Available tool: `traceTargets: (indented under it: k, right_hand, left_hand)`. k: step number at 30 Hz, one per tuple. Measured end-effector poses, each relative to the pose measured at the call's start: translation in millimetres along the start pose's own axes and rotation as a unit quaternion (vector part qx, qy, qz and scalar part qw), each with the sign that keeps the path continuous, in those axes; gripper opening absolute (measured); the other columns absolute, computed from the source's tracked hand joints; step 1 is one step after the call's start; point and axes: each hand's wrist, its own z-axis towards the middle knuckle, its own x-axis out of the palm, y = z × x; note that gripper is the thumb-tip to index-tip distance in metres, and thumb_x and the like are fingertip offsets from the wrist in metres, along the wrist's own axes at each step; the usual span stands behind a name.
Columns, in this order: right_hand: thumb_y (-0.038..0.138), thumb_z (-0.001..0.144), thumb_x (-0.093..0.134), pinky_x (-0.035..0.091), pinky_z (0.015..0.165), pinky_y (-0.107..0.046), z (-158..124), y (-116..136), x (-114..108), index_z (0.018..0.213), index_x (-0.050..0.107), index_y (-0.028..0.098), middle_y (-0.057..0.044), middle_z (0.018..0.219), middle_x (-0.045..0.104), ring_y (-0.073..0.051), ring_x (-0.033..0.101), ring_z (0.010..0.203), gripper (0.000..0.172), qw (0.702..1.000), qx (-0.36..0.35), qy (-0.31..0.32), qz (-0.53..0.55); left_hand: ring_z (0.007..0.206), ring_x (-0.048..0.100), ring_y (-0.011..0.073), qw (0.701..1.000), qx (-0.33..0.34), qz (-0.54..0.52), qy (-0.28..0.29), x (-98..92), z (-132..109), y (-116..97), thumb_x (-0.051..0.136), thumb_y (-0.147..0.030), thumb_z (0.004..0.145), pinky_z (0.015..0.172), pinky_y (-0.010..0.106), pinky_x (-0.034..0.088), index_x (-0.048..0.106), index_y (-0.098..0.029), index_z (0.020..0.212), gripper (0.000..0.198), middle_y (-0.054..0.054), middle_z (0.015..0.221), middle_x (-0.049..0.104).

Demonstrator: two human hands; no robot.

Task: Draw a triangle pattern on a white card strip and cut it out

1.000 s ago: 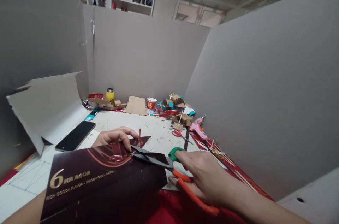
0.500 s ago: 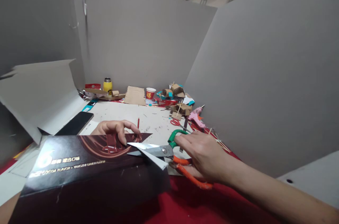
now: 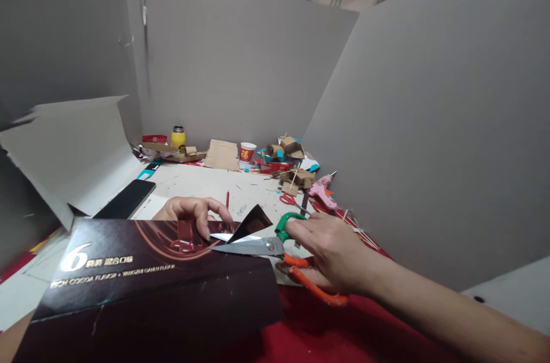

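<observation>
Dark brown printed cardboard (image 3: 154, 294), with a white "6" and chocolate pictures, spans the lower left. My left hand (image 3: 189, 213) grips its far edge, fingers bent over the printed side. My right hand (image 3: 320, 245) is closed round the handles, one green and one orange, of a large pair of scissors (image 3: 247, 247). The blades point left, slightly apart, at the cardboard near my left fingertips. A dark triangular flap (image 3: 252, 221) stands up between the blades; whether it is still joined to the sheet, I cannot tell.
A black phone (image 3: 125, 200) and a folded white card sheet (image 3: 86, 151) lie left. Farther back are a yellow bottle (image 3: 178, 139), a paper cup (image 3: 247, 153) and cardboard pieces (image 3: 292, 148). Red scissors (image 3: 289, 199) and a pink glue gun (image 3: 322, 190) lie right. Grey partitions surround the table.
The cut corner has flipped from lying over the blades, pale side showing, to standing up dark side out above them. Both hands keep their holds. The view has shifted slightly.
</observation>
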Motion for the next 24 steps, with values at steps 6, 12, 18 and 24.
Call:
traceTargets:
  k: [6,12,18,24]
  right_hand:
    - [0.043,0.092,0.044,0.034,0.057,-0.031,1,1,-4,0.075,0.050,0.022,-0.003,0.062,0.061,-0.018,0.051,0.050,0.028,1.000,0.003,0.027,0.008]
    - [0.049,0.095,0.041,0.031,0.057,-0.031,-1,-1,8,0.074,0.048,0.023,-0.002,0.059,0.060,-0.017,0.048,0.047,0.035,0.999,-0.008,0.021,0.028]
    - [0.050,0.096,0.039,0.030,0.055,-0.030,-1,2,11,0.071,0.046,0.023,-0.001,0.056,0.059,-0.016,0.045,0.045,0.037,0.999,-0.009,0.018,0.028]
    - [0.048,0.095,0.041,0.030,0.054,-0.030,-5,3,17,0.070,0.046,0.024,-0.001,0.056,0.058,-0.016,0.044,0.046,0.036,0.999,-0.008,0.000,0.040]
  left_hand:
    - [0.095,0.072,0.0272,0.996,-0.031,-0.061,0.059,-9.1,0,-4,0.087,-0.032,0.073,0.087,0.040,0.058,0.071,-0.014,0.069,0.024,0.011,0.106,0.069]
    - [0.094,0.073,0.0259,0.993,-0.039,-0.091,0.062,-7.5,0,0,0.087,-0.023,0.073,0.092,0.041,0.056,0.070,-0.013,0.070,0.020,0.011,0.105,0.070]
    - [0.089,0.072,0.0218,0.992,-0.041,-0.113,0.046,-1.8,-4,0,0.086,-0.026,0.074,0.088,0.036,0.055,0.068,-0.013,0.071,0.023,0.010,0.106,0.070]
    - [0.084,0.073,0.0246,0.990,-0.052,-0.120,0.047,-5.9,-4,7,0.089,-0.030,0.069,0.082,0.039,0.056,0.064,-0.012,0.069,0.031,0.011,0.103,0.069]
